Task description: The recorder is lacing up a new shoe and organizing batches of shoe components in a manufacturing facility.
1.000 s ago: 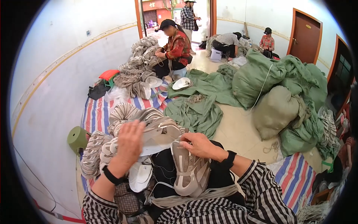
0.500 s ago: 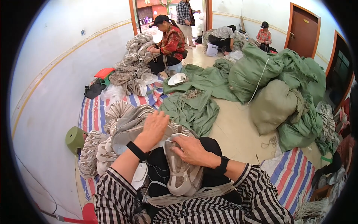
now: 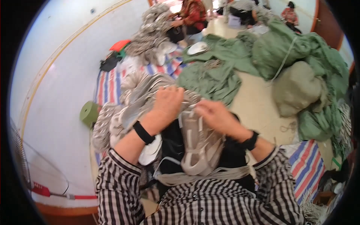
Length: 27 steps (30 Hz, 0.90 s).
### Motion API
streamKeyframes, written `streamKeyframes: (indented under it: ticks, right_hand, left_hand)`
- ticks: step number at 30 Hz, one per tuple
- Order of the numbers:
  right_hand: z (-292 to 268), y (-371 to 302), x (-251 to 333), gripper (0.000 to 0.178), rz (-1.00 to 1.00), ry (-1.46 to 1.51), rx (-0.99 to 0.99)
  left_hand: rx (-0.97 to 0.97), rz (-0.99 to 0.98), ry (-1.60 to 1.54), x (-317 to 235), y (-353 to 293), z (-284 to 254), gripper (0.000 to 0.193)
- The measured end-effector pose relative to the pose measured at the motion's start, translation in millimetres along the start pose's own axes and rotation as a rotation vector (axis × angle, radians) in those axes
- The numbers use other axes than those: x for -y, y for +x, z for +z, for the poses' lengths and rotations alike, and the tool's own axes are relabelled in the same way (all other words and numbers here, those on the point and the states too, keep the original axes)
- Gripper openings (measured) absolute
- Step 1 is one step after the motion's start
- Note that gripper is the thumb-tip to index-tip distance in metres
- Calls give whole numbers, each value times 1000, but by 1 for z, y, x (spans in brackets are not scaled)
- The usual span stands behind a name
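A beige mesh shoe upper [image 3: 200,155] rests upright between my dark-clad knees, with its heel end toward me. At its far end my right hand [image 3: 215,116] pinches the edge, though motion blurs the fingertips. My left hand [image 3: 168,101] is just left of that spot, fingers curled together; what they hold is hidden. Beyond and below it lies a bundle of grey-beige shoe uppers [image 3: 144,92]. A hank of pale laces [image 3: 204,176] stretches across my lap. White shoe pieces [image 3: 150,150] are beside my left leg.
More stacked uppers [image 3: 104,125] and a green round stool [image 3: 89,113] stand left, by the wall. Green cloth [image 3: 210,80] and stuffed green sacks [image 3: 298,86] spread ahead and right. A co-worker in red [image 3: 193,17] sits beside another shoe pile; others are farther back.
My left hand has gone from raised, stretched fingers to curled ones, nearer the far end of the upper. My right hand remains at that end. The whole view has shifted, with the room sitting higher.
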State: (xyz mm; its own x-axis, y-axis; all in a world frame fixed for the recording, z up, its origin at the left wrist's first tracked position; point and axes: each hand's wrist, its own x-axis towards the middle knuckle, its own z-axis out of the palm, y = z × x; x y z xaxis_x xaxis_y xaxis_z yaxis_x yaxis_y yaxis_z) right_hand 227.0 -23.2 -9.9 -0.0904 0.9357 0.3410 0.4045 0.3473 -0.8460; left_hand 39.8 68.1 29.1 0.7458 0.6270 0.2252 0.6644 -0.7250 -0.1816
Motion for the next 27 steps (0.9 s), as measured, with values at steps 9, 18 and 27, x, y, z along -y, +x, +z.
streamKeyframes:
  ticks: [9, 18, 27]
  right_hand:
    - [-8, 66, -18, 20, 8, -19, 66]
    - [3, 71, -10, 65, -203, -240, 413]
    - [21, 91, -7, 59, -110, -567, 353]
  left_hand:
    - [-223, -20, 26, -13, -34, 4, 54]
    - [-78, -203, -760, 68, -23, -36, 44]
    - [418, -220, -235, 124, 0, -3, 36]
